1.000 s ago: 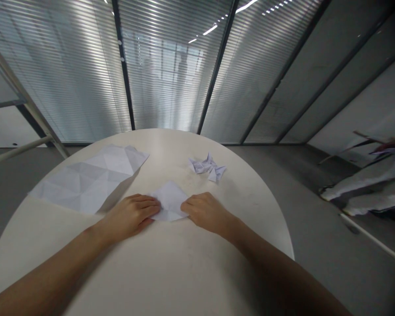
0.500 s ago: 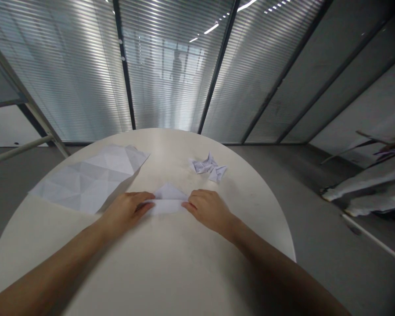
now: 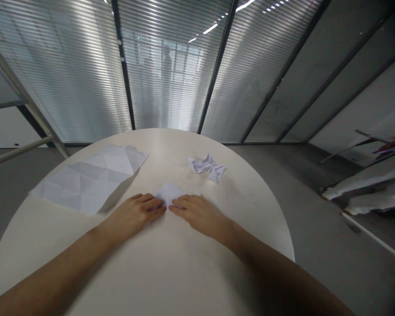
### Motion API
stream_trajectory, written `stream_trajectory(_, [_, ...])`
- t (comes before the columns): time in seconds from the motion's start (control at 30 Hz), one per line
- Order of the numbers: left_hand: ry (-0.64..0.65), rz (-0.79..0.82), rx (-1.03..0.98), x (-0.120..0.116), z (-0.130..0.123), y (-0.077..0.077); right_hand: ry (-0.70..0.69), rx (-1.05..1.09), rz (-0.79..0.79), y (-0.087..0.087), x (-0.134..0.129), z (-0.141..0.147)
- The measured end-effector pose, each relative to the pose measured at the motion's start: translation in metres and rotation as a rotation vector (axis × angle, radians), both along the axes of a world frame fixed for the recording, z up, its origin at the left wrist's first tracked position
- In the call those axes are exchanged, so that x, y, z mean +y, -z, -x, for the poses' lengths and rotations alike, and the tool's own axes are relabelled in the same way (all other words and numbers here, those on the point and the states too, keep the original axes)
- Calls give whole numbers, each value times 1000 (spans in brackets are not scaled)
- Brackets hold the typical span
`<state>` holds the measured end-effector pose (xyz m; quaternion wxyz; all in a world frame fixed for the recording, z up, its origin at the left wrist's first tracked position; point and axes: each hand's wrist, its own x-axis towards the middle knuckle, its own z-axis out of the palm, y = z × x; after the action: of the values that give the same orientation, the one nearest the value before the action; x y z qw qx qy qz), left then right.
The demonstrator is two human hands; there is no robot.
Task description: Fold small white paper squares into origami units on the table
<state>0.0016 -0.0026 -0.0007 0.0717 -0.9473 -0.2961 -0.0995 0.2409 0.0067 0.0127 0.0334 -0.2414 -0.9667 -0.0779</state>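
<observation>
Paper piece, small, white, peaked (image 3: 168, 192), on round white table (image 3: 184, 272), under left hand (image 3: 141, 211) and right hand (image 3: 198, 214); whether pinched, cannot tell. Folding seems partway, creasing unfinished; spiky white paper shape (image 3: 202, 166) beyond looks done.

Worktop (image 3: 171, 272), round, white. On it: small folded white paper sheet (image 3: 167, 189), pointed far corner; left of the small sheet, large creased white paper sheet (image 3: 88, 180), fold lines in triangles; beyond and right of the small sheet, spiky folded white paper form (image 3: 217, 172).
</observation>
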Motion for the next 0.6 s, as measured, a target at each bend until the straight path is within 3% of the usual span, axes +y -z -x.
stream_trajectory(0.33, [-27, 19, -58, 1, 7, 6, 169, -128, 85, -7, 7, -22])
stream_trajectory(0.5, [-49, 14, -85, -2, 3, 1, 195, -225, 4, -12, 6, -22])
stream_trajectory(0.6, [-77, -26, -128, -4, -1, 2, 188, -179, -50, -14, 5, -19])
